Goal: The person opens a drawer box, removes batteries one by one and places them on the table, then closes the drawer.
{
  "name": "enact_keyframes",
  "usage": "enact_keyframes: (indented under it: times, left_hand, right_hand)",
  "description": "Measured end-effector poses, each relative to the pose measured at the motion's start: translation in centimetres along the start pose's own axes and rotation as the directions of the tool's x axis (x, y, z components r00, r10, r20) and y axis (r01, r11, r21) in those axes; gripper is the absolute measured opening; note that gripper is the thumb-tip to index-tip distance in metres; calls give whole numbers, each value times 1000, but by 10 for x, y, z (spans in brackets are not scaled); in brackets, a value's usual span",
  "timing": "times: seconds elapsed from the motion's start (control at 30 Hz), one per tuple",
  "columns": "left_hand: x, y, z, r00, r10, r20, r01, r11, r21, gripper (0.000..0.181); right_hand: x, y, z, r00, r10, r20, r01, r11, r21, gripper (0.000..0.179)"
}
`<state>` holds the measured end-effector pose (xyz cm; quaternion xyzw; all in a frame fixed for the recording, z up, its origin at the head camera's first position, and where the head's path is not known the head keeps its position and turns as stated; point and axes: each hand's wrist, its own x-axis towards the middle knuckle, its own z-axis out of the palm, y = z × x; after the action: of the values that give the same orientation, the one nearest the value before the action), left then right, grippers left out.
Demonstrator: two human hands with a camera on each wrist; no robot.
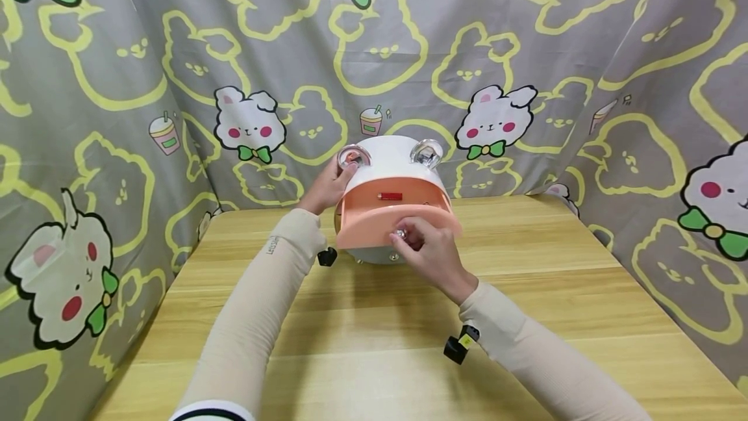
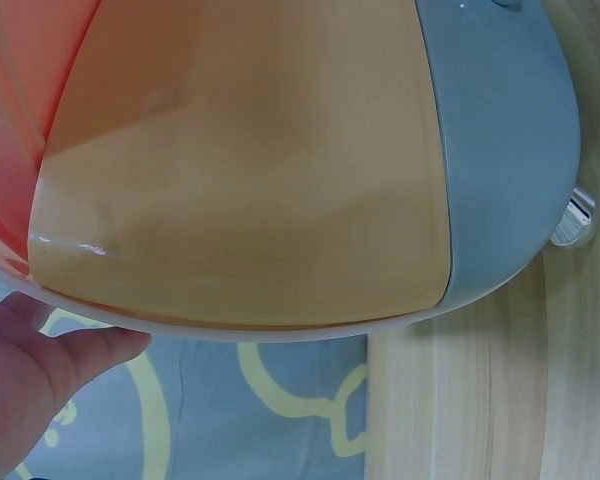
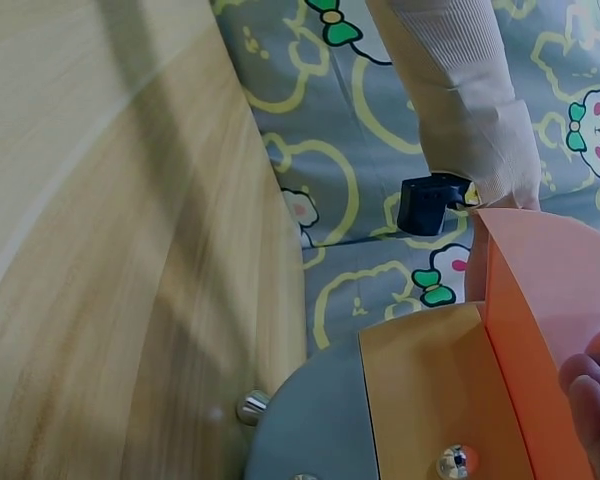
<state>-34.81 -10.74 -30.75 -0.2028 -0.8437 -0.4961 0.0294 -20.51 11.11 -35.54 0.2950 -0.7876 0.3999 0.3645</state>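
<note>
A small rounded drawer cabinet (image 1: 393, 154) with a white top and two shiny round ears stands on the wooden table. Its top drawer (image 1: 365, 229), orange-pink, is pulled out, and a small red stick-like item (image 1: 390, 196) lies inside. My right hand (image 1: 432, 249) pinches the silver knob (image 1: 400, 234) on that drawer's front. My left hand (image 1: 328, 184) holds the cabinet's upper left edge by the left ear (image 1: 354, 156); some of its fingers are hidden behind. Below are a tan drawer (image 2: 270, 180) and a grey drawer (image 2: 505, 150), both pushed in.
The wooden table (image 1: 526, 317) spreads around the cabinet and toward me. A patterned grey curtain (image 1: 386, 70) hangs behind and along both sides. Black wrist devices (image 1: 461, 344) hang below the sleeves. The cabinet stands on short metal feet (image 3: 252, 407).
</note>
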Motion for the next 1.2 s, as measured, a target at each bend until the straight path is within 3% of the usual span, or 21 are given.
enact_keyframes:
  times: [0.23,0.67,1.2]
  left_hand:
    - [-2,2,-1,999,-41,5,41,999,11,60]
    - [1,-2,-1,1000,13,3,-13,1000,3,56]
    - [1,-4,-1,1000,-20,-4,20,999,26,59]
  right_hand:
    - [-2,-1,0,1000,-11,-4,11,1000,6,15]
    - [-6,-2,0,1000,-22,-7,22,1000,2,17]
    - [-10,-5,0,1000,-30,8,30,999,9,18]
